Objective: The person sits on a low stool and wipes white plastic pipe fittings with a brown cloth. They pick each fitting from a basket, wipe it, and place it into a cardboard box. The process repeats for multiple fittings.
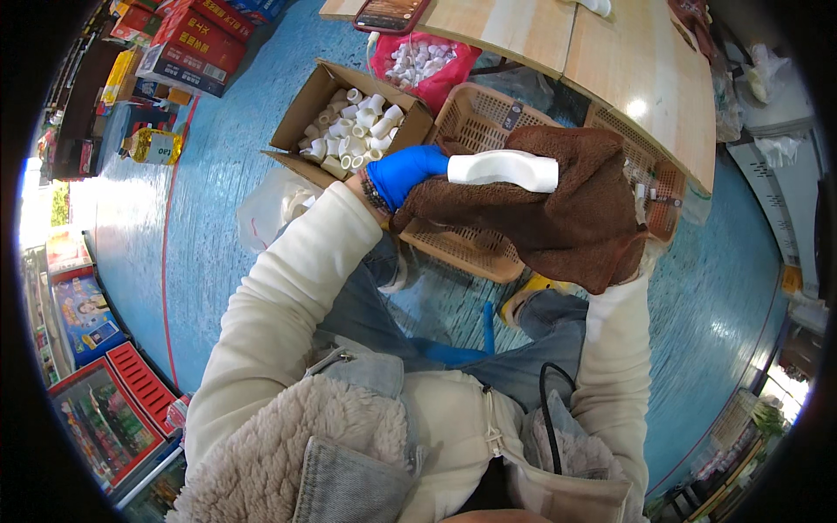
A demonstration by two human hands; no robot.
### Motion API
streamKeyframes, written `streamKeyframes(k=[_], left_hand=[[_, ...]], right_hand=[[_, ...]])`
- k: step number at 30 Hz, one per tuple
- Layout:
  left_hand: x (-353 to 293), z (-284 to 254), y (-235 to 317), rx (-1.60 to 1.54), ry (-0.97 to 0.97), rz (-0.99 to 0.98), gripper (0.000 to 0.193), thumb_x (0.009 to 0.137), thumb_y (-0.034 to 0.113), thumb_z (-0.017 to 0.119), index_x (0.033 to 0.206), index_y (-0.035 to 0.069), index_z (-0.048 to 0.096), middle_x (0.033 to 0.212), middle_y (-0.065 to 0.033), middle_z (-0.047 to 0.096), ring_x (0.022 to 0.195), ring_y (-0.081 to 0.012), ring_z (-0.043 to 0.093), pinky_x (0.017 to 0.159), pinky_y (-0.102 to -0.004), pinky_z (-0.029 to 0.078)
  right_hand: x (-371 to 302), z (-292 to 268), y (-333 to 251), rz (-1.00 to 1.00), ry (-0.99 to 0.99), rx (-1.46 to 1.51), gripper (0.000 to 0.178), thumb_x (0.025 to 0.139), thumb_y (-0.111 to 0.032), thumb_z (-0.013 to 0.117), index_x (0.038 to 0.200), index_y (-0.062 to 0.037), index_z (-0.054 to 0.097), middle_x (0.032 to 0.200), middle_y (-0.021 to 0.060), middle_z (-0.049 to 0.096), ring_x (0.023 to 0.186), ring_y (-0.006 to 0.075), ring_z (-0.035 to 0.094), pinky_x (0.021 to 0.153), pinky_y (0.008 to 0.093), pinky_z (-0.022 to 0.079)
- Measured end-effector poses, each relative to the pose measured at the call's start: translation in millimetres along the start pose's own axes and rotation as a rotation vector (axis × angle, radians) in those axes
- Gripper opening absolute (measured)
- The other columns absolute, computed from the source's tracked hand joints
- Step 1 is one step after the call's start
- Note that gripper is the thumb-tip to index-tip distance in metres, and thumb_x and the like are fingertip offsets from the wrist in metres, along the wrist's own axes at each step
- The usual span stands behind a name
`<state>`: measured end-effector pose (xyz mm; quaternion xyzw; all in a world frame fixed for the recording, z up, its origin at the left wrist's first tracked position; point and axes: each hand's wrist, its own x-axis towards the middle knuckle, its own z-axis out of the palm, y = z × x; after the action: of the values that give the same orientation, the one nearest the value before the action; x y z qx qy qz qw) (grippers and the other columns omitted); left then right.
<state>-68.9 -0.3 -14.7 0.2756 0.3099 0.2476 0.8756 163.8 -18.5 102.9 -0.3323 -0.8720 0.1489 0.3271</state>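
Note:
A blue glove covers my left hand (408,174), which is closed round the left end of a white plastic pipe fitting (503,169) with a bend in its middle. The fitting lies level against a brown cloth (567,209). One edge of that cloth reaches under my left hand. My right hand (643,267) is behind the cloth and holds it up; only a bit near the wrist shows, and its fingers are hidden. Below the cloth stands a tan plastic basket (475,261). Left of it, a cardboard box (292,122) holds several white pipe fittings (353,131).
A pink bag (453,70) of small white fittings sits behind the box. A wooden table (514,30) bearing a phone (391,14) is at the far side. Another basket (667,187) stands under its edge. An oil bottle (153,146) and cartons (196,44) are at the left.

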Motion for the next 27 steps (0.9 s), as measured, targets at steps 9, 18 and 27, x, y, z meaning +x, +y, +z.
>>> streamKeyframes(k=[9,18,27], left_hand=[[3.6,29.6,-0.2,0.324,0.220,0.415,0.037,0.083,0.018,0.060,0.115,0.001,0.055,0.105,-0.0110,0.062,0.091,-0.0168,0.061,0.082,-0.0298,0.049],[5.0,15.7,2.1,1.631,0.361,0.632,0.027,0.072,0.014,0.064,0.097,0.005,0.060,0.088,-0.0195,0.060,0.083,-0.0381,0.057,0.069,-0.0385,0.047],[14.6,23.1,-9.7,0.673,0.340,0.435,0.034,0.081,0.014,0.062,0.113,0.003,0.057,0.103,-0.0080,0.063,0.092,-0.0127,0.059,0.082,-0.0293,0.048]], right_hand=[[-6.4,19.1,10.5,0.245,0.108,0.380,0.042,0.067,-0.020,0.077,0.103,-0.0076,0.060,0.102,0.0105,0.056,0.089,0.0236,0.056,0.078,0.0316,0.045],[-33.5,41.4,37.3,0.363,-0.149,0.202,0.048,0.070,-0.025,0.073,0.112,-0.0054,0.056,0.095,0.0127,0.062,0.085,0.0247,0.062,0.068,0.0298,0.051],[-35.8,19.7,27.8,0.167,-0.050,-0.113,0.036,0.056,-0.012,0.071,0.091,-0.0081,0.067,0.098,0.0123,0.059,0.098,0.0299,0.050,0.082,0.0373,0.043]])
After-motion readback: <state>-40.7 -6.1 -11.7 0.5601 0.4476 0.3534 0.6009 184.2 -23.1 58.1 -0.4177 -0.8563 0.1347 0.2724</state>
